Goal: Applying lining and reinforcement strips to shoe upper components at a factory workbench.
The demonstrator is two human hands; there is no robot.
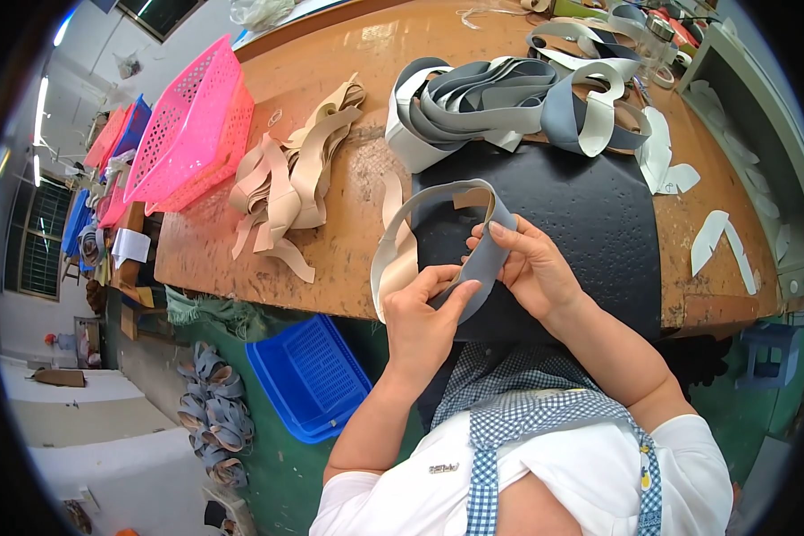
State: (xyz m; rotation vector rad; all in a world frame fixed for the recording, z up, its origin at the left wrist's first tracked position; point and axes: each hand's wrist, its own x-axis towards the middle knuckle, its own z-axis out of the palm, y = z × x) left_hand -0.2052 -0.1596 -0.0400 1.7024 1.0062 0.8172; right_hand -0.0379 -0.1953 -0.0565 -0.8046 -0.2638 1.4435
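Observation:
Between my hands a looped grey-blue strip point(485, 268), paler on its other face, is held up over the near edge of the black mat point(554, 214). My left hand point(424, 313) pinches its lower part, thumb on the outer face. On the loop's right side my right hand point(536, 263) grips the same strip between thumb and fingers. Beige strips point(400, 255) lie just behind the loop's left side, partly hidden by it. Beyond the mat rests a pile of grey and white looped strips point(482, 103).
A heap of beige strips point(295, 179) lies left on the wooden table point(357, 241), beside a pink perforated basket point(196, 125). White cut pieces point(724, 246) are at right, near a grey shelf point(750, 107). Below the table's edge sit a blue basket point(313, 380) and bundled grey strips point(214, 411).

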